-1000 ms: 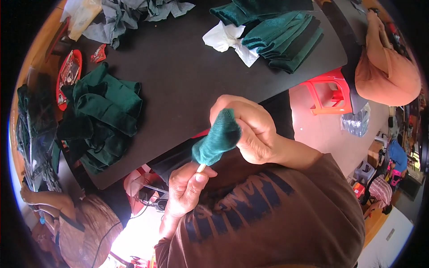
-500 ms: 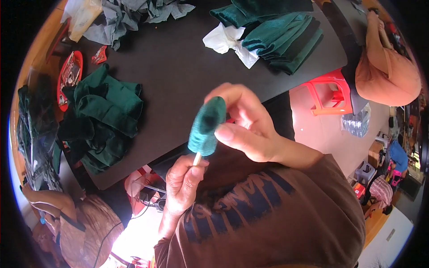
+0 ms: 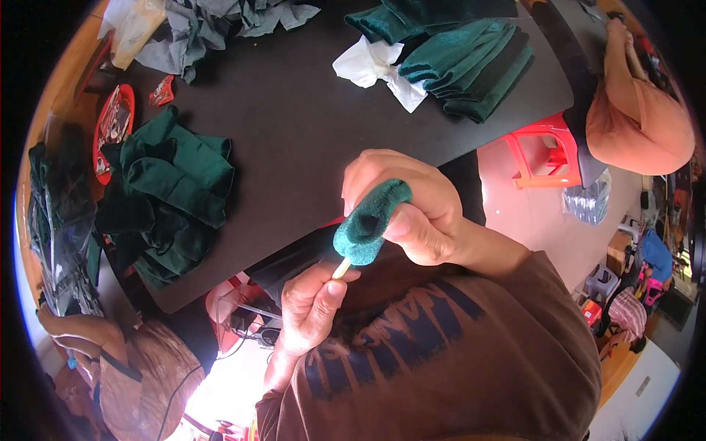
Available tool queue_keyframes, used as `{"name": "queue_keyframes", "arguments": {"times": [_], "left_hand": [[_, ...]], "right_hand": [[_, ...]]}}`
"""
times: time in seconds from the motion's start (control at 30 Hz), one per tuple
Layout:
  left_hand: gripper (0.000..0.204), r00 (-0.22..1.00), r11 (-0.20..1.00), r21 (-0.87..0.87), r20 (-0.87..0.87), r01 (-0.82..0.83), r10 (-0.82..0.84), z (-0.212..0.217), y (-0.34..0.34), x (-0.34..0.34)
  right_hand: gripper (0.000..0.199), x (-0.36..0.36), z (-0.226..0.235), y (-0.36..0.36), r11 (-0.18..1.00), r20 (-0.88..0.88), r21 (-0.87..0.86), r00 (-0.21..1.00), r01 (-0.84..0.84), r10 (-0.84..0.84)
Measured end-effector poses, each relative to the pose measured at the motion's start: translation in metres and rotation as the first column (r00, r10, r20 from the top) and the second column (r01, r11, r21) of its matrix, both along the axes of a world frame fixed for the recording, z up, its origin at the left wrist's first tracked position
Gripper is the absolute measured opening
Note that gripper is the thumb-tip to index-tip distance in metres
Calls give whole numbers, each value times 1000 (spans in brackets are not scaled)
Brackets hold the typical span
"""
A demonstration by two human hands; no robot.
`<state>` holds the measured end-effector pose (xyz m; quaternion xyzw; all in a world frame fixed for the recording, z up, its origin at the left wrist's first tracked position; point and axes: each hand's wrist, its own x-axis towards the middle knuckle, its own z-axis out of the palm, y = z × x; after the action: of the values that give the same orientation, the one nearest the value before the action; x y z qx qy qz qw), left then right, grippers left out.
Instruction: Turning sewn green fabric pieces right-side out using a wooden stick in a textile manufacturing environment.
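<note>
A small, narrow tube-like piece of green velvet (image 3: 360,237) is held up in front of my chest, a dark hollow showing along its upper face. My right hand (image 3: 423,202) pinches its far end, with the thumb on the near side and the fingers behind. From its lower end comes a thin pale stick (image 3: 341,269), which my left hand (image 3: 309,305) grips between thumb and fingers. How far the stick reaches inside the velvet is hidden.
On the dark table (image 3: 294,95) lie a green fabric heap (image 3: 176,176) at left, folded green velvet (image 3: 463,66) with white tissue (image 3: 371,65), grey scraps (image 3: 187,37) and a red tray (image 3: 126,99). A red stool (image 3: 544,154) and seated people are nearby.
Both hands have shifted a little to the right with the velvet piece and stick. The velvet now leans further right, and my right thumb and fingers have closed on its far end.
</note>
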<state>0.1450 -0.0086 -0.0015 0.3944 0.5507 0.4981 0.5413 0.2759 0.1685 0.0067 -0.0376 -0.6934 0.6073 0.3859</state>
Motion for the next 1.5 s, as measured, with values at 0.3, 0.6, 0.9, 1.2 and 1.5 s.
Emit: {"name": "queue_keyframes", "arguments": {"times": [0.3, 0.6, 0.9, 1.2, 1.5], "left_hand": [[24, 998, 997, 35, 29, -63, 62, -4, -2, 3], [26, 996, 994, 60, 20, -89, 87, -6, -6, 0], [23, 965, 990, 36, 230, -136, 124, -13, -9, 4], [28, 979, 998, -42, 200, -41, 49, 0, -4, -1], [31, 983, 997, -74, 184, -5, 19, -1, -2, 0]], "right_hand": [[11, -7, -8, -20, 990, -118, 108, 990, 92, -79], [26, -5, -4, -22, 982, -67, -187, 998, -21, 9], [21, -6, -8, -33, 987, -14, -140, 997, -74, 72], [38, 0, 3, -16, 962, 82, -270, 995, -31, 56], [26, -2, 12, -11, 988, 20, -151, 999, -24, 28]]}}
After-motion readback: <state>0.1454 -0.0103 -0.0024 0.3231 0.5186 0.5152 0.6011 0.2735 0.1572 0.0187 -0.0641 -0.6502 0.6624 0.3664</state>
